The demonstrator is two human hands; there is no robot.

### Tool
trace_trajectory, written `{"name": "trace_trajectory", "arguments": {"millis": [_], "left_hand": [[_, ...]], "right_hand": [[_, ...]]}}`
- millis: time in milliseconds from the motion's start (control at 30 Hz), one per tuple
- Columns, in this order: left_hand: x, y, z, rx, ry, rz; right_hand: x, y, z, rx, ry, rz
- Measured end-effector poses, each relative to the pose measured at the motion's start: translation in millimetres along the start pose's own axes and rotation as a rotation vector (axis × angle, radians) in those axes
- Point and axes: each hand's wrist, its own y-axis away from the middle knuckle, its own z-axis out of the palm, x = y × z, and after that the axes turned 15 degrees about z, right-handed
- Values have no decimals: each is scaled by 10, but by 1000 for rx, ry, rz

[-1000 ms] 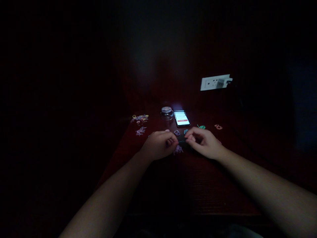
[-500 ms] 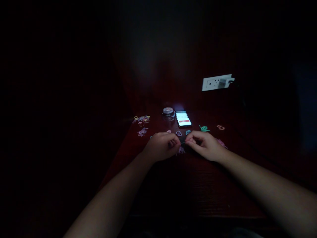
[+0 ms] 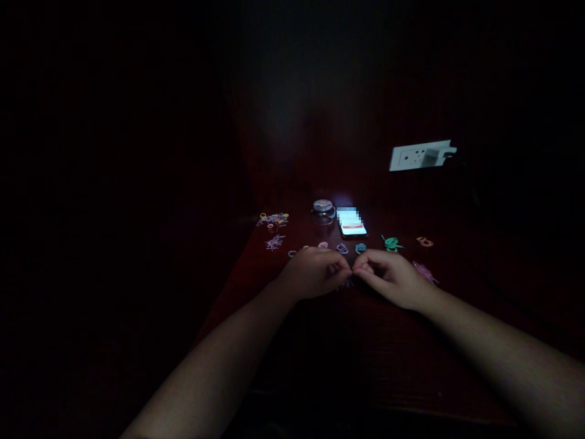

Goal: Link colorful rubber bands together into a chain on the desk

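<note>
My left hand (image 3: 315,272) and my right hand (image 3: 392,277) meet fingertip to fingertip above the dark red table, each closed in a pinch. A thin teal rubber band, stretched between them a moment ago, is now hidden by the fingers. Just beyond the hands lie small band loops in a row: a pink loop (image 3: 322,246), a purple loop (image 3: 342,249) and a teal loop (image 3: 361,248). Purple strands (image 3: 348,283) show partly beneath the fingertips. Past my right hand are a green band bundle (image 3: 392,243) and a pink bundle (image 3: 425,272).
A clear lidded jar (image 3: 323,213) stands behind the loops, beside a lit phone (image 3: 353,224). To the left are a mixed band pile (image 3: 273,219) and a purple pile (image 3: 275,242). Orange loops (image 3: 425,241) lie at right. A wall socket (image 3: 418,156) holds a plug. The surroundings are very dark.
My hands have come together, closing the small gap where the teal band showed. The whole scene has shifted somewhat to the right in view.
</note>
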Motion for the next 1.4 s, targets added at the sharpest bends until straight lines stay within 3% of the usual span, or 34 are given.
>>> {"name": "trace_trajectory", "arguments": {"millis": [300, 500, 900, 1400], "left_hand": [[-7, -2, -33, -28, 25, -9], [-73, 48, -57, 21, -23, -23], [-137, 104, -104, -4, -122, -22], [-144, 106, -117, -35, -154, -11]], "right_hand": [[-8, 13, -70, 15, 47, -13], [111, -41, -168, 63, 30, 20], [186, -88, -551, -2, 407, 137], [313, -116, -460, -154, 370, 134]]}}
